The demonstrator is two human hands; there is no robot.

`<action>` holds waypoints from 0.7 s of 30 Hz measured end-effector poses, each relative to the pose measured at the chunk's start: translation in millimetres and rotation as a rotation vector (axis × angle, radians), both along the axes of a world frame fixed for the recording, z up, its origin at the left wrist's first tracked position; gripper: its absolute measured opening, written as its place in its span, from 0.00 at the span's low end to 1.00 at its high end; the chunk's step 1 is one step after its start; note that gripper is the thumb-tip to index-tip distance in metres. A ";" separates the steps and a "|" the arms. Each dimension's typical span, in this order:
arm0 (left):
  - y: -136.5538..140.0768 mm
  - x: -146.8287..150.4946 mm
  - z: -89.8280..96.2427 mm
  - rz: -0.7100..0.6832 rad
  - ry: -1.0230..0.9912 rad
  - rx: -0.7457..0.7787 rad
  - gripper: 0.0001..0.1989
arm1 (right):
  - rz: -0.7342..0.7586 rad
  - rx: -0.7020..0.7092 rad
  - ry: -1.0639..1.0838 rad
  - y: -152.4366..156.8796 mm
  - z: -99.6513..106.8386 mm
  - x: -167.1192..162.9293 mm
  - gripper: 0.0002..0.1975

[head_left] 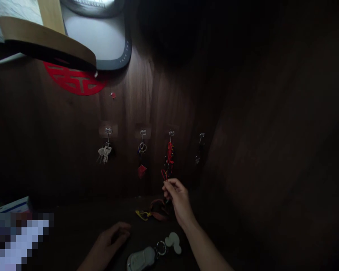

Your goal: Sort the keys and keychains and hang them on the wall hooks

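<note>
Up at the dark wood panel, the right hand (177,197) pinches the lower end of a red cord key bunch (168,158) hanging from the third metal hook (171,133). Meanwhile the left hand (110,237) rests loosely curled and empty on the dark worktop (73,226), near a grey car-shaped key fob (142,259).

The pale grey car-shaped key fob (141,259) is cut off by the bottom edge. The dark item on the fourth metal wall hook (201,138) is too dim to identify. A pixelated patch (15,241) hides the lower-left corner.
</note>
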State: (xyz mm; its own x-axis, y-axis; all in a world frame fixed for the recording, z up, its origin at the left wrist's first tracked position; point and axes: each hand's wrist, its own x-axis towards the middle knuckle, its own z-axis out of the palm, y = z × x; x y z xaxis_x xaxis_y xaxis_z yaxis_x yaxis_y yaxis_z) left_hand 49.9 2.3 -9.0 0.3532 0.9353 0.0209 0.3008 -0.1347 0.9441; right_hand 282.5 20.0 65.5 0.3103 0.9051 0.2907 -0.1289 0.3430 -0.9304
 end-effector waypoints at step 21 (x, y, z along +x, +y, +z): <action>1.2 0.5 1.0 -0.022 0.022 0.010 0.12 | -0.212 0.155 -0.036 54.2 80.6 17.3 0.13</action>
State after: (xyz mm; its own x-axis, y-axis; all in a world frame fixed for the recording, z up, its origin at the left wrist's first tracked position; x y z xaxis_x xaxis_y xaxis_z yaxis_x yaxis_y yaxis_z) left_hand 50.3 3.5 -8.0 0.3743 0.9270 0.0220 0.3183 -0.1508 0.9359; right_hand 299.8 74.3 146.1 0.4752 0.7647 0.4352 -0.0062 0.4975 -0.8674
